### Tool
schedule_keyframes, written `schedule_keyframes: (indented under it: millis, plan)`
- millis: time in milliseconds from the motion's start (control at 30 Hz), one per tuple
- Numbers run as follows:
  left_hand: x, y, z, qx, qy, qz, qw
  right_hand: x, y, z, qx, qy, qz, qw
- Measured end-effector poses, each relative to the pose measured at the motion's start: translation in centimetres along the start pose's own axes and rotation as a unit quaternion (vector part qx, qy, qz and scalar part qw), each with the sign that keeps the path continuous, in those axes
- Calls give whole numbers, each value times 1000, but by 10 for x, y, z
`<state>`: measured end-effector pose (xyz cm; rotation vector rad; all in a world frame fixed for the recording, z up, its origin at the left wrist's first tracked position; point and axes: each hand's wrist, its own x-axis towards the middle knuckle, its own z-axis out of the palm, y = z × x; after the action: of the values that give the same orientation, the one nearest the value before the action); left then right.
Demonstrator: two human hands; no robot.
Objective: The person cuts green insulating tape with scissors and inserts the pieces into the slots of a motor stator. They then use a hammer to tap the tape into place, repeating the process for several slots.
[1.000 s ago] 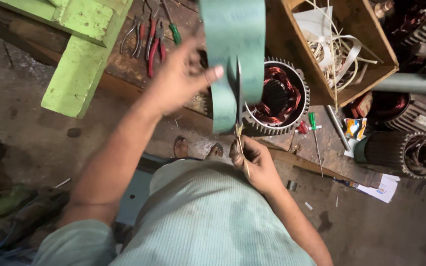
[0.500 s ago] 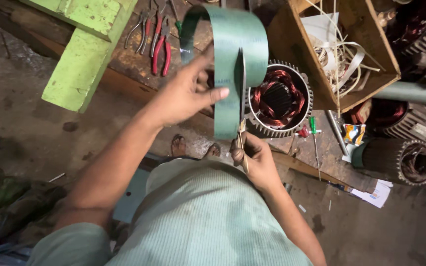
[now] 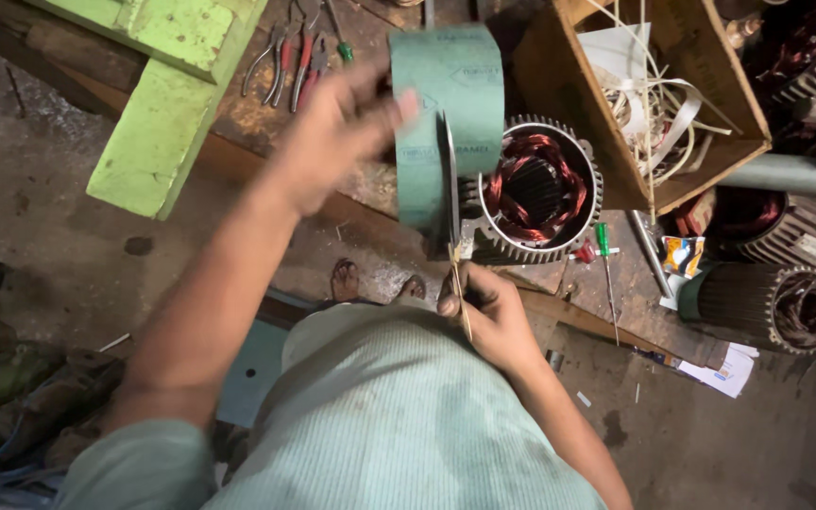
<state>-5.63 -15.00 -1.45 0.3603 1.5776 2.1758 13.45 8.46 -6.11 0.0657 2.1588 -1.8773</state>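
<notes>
Gripping one curled green sheet [image 3: 446,104] above the workbench [image 3: 351,189], the left hand [image 3: 332,142] pinches its edge while the right hand [image 3: 488,316] clenches one pair of scissors [image 3: 450,203] cutting it, beside one copper-wound stator [image 3: 535,189] and one wooden box [image 3: 559,94].

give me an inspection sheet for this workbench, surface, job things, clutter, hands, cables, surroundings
Surface: worn wooden bench, stained.
Job's things: green sheet bent over; scissors at its edge; wound stator beside it.
Clutter: pliers, screwdriver, wooden box of white strips.
Grips: left hand blurred, at the sheet; right hand holds the scissors.
Cables: nothing seen.
Surroundings: more motor housings, papers, dirty floor.
</notes>
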Motion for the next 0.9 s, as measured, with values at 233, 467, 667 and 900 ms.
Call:
schedule_keyframes:
  millis: [233, 467, 667, 900]
  plan:
    - [4, 2, 9, 205, 13, 142, 968, 6, -5, -2, 30, -15, -61, 998]
    - [-11, -16, 25, 135, -34, 155, 978, 7, -3, -3, 70, 4, -27, 997]
    - [-16, -12, 30, 111, -27, 152, 982, 10, 6, -1, 56, 26, -29, 998]
    - [-30, -13, 48, 68, -64, 110, 990, 23, -6, 4, 86, 35, -68, 993]
